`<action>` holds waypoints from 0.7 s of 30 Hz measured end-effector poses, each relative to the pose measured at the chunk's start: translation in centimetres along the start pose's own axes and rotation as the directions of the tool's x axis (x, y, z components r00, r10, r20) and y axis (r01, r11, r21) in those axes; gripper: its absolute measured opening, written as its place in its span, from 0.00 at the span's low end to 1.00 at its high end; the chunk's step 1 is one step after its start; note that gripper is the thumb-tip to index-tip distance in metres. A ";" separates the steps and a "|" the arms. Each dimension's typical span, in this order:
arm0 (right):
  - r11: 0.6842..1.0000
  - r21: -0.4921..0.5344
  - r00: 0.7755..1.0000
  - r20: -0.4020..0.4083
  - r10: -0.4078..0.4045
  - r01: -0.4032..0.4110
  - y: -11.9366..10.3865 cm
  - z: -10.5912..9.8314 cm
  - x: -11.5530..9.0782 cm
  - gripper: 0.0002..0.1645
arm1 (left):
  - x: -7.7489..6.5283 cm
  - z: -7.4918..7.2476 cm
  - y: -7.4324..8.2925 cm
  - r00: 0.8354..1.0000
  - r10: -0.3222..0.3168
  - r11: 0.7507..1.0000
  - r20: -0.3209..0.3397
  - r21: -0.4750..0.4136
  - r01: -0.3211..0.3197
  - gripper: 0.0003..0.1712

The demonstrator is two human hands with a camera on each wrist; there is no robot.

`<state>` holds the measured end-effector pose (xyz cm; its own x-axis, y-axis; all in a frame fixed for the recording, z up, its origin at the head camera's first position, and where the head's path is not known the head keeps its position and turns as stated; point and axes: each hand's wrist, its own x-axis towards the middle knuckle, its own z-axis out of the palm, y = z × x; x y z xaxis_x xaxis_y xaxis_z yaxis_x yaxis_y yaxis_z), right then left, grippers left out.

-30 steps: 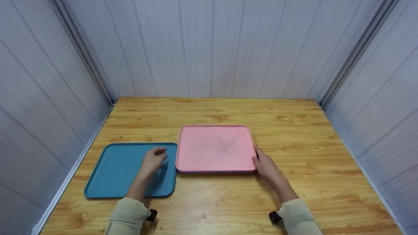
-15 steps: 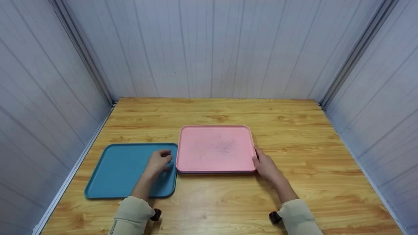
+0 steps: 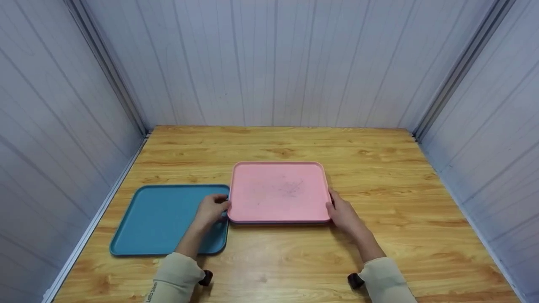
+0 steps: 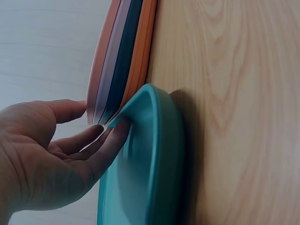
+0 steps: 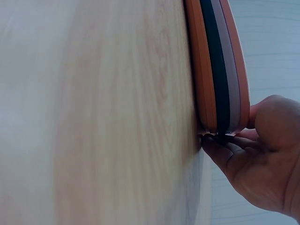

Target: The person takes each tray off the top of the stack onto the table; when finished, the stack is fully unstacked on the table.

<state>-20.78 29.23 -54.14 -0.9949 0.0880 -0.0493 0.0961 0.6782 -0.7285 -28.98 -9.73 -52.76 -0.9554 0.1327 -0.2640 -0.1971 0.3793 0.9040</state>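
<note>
A stack of several rectangular trays lies mid-table, with a pink tray (image 3: 278, 191) on top. Below it the wrist views show the edges of a lavender tray (image 4: 108, 61), a dark blue-green tray (image 4: 124, 61) and orange (image 4: 140, 56) at the bottom. My right hand (image 3: 343, 212) holds the stack's right edge, thumb at the pink rim and fingertips low by the orange edge (image 5: 202, 79). At the left edge, my left hand (image 3: 212, 209) touches the pink rim with its thumb; its fingers reach beside the stack, over the corner of a teal tray (image 3: 158, 214).
The teal tray lies flat on the wooden table (image 3: 404, 202), its right edge close against the stack. Pale panel walls (image 3: 273, 63) stand at the back and both sides. Each sleeve has a small black device (image 3: 356, 280) at the cuff.
My left hand has moved right across the teal tray to the stack's left edge. The right hand stays at the right edge, and the trays look unmoved.
</note>
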 end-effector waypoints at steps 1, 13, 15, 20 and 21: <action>1.000 0.003 1.000 0.000 0.002 -0.002 0.0 0.0 0.0 0.34 | 0.1 0.1 0.0 1.000 0.010 1.000 0.000 0.005 -0.010 0.26; 0.999 -0.029 0.999 -0.015 -0.028 0.028 0.1 0.2 -0.1 0.33 | 0.1 0.9 0.1 0.998 0.036 0.993 -0.052 0.116 -0.030 0.29; 0.999 -0.027 0.999 -0.019 -0.031 0.031 0.2 0.1 -0.1 0.33 | 0.1 1.0 0.1 0.997 0.034 0.991 -0.065 0.128 -0.025 0.28; 0.999 -0.035 0.999 -0.032 -0.043 0.042 0.2 0.1 -0.1 0.33 | 0.2 1.1 0.2 0.994 0.049 0.986 -0.100 0.162 -0.032 0.23; 0.998 -0.037 0.998 -0.032 -0.046 0.045 0.3 0.1 -0.1 0.33 | 0.2 1.1 0.2 0.992 0.059 0.985 -0.108 0.169 -0.040 0.22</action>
<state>-20.69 29.31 -54.40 -0.9968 0.0801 0.0061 0.0526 0.7081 -0.7041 -28.99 -8.64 -53.05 -0.9835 0.0550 -0.1723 -0.1186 0.5230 0.8440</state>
